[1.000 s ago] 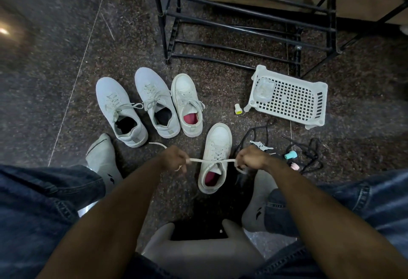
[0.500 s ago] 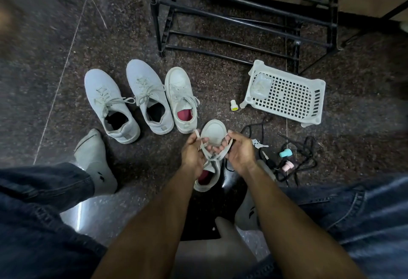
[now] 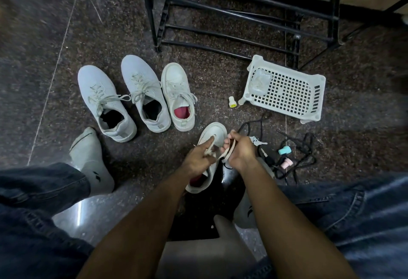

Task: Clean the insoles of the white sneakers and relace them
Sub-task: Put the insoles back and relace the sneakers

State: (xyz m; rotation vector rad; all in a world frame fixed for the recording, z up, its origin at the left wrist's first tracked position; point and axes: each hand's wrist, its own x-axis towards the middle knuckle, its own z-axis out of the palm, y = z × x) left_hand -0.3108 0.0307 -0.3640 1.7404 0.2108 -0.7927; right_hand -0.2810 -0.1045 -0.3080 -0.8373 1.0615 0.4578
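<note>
While both hands meet over the near sneaker (image 3: pixel 210 146), the key relation is that its lace (image 3: pixel 223 155) sits right between them, above the tongue area, with the shoe directly under and slightly far of the knuckles. Shoe's long axis runs near-to-far, leaning a bit right at the toe; heel points back to the person, red insole visible at the opening near the left wrist. Left hand (image 3: pixel 199 157) grasps one lace strand, index finger stretched out toward the toe cap; right hand (image 3: pixel 239 150) curls round the other strand, which loops flat under its fingers. Neither hand is clearly nearer, both touch lace at about the same spot, almost touching each other. Judging from this, the step in hand is crossing or knotting the ends; exact knot state too small to tell. Sneaker looks off-white, low cut, smooth toe, lace flat and pale. Its laced mate (image 3: pixel 178 96) stands far-left of the hands, beside two pale grey shoes (image 3: pixel 123 97). White basket (image 3: pixel 318 100) lies far-right, black cords (image 3: pixel 295 157) and small caps just right of the right hand. Black rack (image 3: pixel 242 14) stands farther off.
</note>
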